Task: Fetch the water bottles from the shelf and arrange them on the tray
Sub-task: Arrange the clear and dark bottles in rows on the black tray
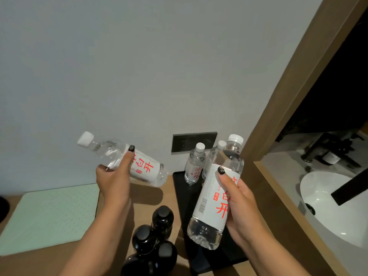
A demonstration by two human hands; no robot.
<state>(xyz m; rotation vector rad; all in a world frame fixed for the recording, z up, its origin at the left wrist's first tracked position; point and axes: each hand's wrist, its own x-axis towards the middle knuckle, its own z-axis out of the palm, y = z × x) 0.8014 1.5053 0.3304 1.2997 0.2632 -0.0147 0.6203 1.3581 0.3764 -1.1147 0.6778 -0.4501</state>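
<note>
Grey wall (139,66) fills the background, with a wooden tabletop (147,196) below it and a sink (334,206) off to the right behind a wooden frame. On the tabletop lies a pale green mat (49,216) at the left and a black tray (179,188) at the right, its far end against the wall under a dark socket plate (194,143).

Two bottles already stand upright at the tray's far end: one (194,166) in plain sight, another (219,148) mostly hidden behind the bottle in the right hand. So the job looks about half done, if four is the full count; the shelf is not in view, so I cannot tell whether more remain there.

Both grips are busy. The right hand (241,212) is wrapped round a bottle (217,196) held nearly upright above the tray's middle. The left hand (115,180) grasps another bottle (127,160), tilted with its cap pointing up-left, above the tabletop just left of the tray. Neither is set down yet.

Three dark bottles (155,236) stand clustered on the tabletop beside the tray's near-left edge; the left-hand bottle will need to pass clear of them.
</note>
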